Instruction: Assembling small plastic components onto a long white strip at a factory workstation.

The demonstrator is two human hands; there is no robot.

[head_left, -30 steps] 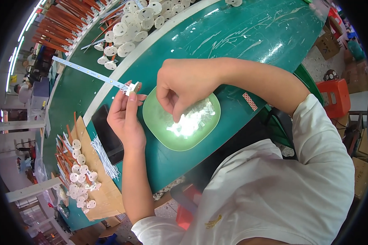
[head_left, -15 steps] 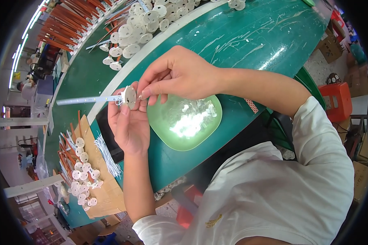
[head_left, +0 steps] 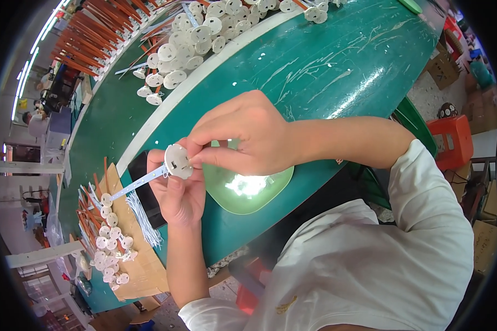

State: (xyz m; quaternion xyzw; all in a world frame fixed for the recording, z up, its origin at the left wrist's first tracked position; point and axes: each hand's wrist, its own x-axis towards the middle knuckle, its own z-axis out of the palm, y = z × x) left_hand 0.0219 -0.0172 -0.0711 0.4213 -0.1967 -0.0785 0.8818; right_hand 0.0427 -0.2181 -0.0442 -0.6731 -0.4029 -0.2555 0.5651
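My left hand (head_left: 182, 203) grips a round white disc (head_left: 176, 163) with small holes and a dark slot in its face. From behind the disc a pale strip with small square chips (head_left: 137, 183) sticks out to the left, with thin white wires at its base. My right hand (head_left: 254, 138) is closed in a pinch at the disc's right edge; whatever lies between its fingertips is too small to make out. Under the right hand sits a light green bowl (head_left: 233, 206), partly covered by it, holding small shiny clear pieces (head_left: 247, 186).
Many similar white discs (head_left: 200, 34) are heaped beyond the white table rail, near rows of reddish-brown strips (head_left: 88, 41). More discs (head_left: 113, 243) lie on cardboard (head_left: 146, 270) at left, beside a bundle of white wires (head_left: 143, 222) and a flat black object (head_left: 151, 209). A red stool (head_left: 451, 140) stands at right.
The disc has tilted, so its face now shows more fully, and its strip has swung downward at the free end. My right hand has moved lower, staying in a pinch by the disc.
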